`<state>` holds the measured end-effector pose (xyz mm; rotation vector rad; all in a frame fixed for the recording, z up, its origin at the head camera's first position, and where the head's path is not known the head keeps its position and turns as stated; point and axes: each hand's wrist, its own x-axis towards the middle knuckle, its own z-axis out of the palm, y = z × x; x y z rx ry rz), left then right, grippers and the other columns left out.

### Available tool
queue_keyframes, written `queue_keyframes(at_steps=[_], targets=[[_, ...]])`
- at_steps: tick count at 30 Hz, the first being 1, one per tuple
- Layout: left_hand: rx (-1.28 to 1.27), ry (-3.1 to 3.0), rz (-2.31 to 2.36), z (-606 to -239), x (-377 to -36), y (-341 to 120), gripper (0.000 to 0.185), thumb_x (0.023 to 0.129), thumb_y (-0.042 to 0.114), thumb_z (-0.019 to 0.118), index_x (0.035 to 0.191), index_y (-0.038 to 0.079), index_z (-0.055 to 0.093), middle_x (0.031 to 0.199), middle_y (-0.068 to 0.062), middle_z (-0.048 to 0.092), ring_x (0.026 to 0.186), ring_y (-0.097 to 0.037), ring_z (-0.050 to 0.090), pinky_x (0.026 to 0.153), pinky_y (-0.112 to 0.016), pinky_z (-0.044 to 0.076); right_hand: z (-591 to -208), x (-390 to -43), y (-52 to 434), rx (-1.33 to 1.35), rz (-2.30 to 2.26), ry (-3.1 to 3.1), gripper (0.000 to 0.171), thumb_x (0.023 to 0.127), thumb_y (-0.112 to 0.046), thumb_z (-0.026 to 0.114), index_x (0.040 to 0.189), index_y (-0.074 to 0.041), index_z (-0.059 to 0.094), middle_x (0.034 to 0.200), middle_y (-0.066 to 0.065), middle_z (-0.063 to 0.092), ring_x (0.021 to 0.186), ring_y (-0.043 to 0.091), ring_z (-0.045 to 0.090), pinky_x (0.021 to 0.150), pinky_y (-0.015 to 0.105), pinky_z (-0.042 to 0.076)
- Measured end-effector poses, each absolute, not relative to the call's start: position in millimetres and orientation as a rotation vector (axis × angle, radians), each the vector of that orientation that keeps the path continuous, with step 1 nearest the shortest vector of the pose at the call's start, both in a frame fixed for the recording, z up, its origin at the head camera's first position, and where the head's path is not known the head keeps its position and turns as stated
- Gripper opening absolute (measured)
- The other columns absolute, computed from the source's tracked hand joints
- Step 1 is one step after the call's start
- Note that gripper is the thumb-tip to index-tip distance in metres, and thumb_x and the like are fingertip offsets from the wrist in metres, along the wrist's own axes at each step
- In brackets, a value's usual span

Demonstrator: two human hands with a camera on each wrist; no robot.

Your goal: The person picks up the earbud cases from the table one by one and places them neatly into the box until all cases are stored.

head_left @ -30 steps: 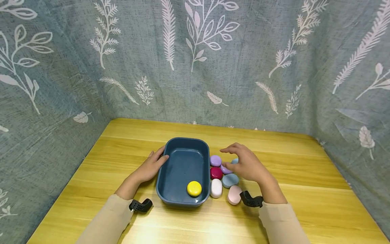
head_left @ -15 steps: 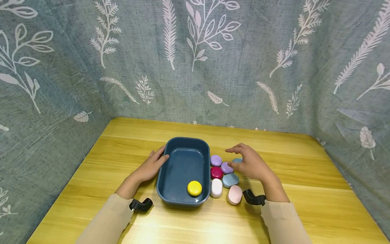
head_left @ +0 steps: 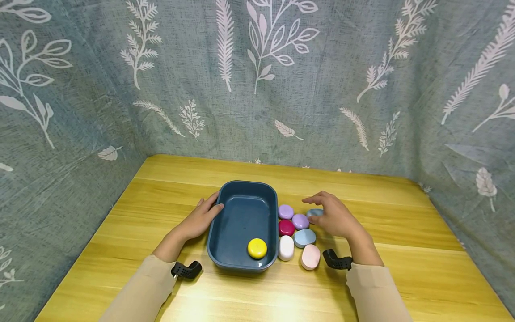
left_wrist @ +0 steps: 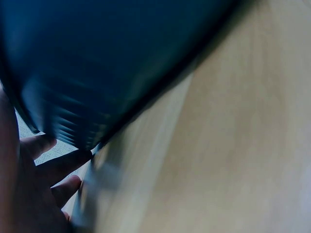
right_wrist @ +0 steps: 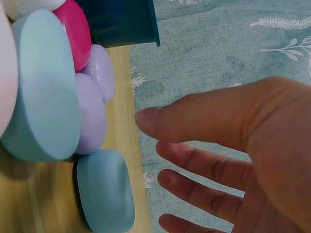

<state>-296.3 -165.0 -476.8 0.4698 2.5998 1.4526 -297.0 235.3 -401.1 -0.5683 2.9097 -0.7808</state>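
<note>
Head view: one counter (head_left: 406, 232) bearing one navy tray (head_left: 243, 223). Left hand (head_left: 199, 220), fingers extended, rests along the tray's left wall, thumb at the rim; right hand (head_left: 335, 217), thumb and fingers spread apart, hovers near the far blue piece (head_left: 314, 213). Rounded pieces, eight: two blue (head_left: 305, 238), one pink (head_left: 310, 257), one white (head_left: 286, 248), one yellow (head_left: 257, 248) (inside the tray), two lilac (head_left: 285, 211), one crimson (head_left: 286, 227); seven lie to the tray's right.
</note>
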Motion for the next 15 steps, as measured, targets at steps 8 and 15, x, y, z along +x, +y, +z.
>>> queue_keyframes(at_steps=[8,15], targets=[[0.471,2.596,1.458,-476.6,-296.8,-164.8,0.058,0.113,0.036,0.040,0.167,0.022,0.023,0.170,-0.008,0.031,0.161,-0.038,0.012,0.130,-0.060,-0.007,-404.2,-299.9,239.6,-0.496,-0.756,2.879,0.047,0.091,-0.010,0.077,0.137,-0.011,0.068,0.135,0.013,0.062,0.129,0.042,0.054,0.103,0.061,0.048],[0.473,2.597,1.457,-477.2,-296.9,-165.3,0.058,0.113,0.036,0.039,0.167,0.022,0.023,0.170,-0.009,0.031,0.161,-0.039,0.011,0.130,-0.061,-0.007,-408.6,-302.5,244.8,-0.474,-0.727,2.873,0.046,0.090,-0.009,0.078,0.135,-0.009,0.068,0.138,0.017,0.061,0.129,0.044,0.053,0.106,0.062,0.046]])
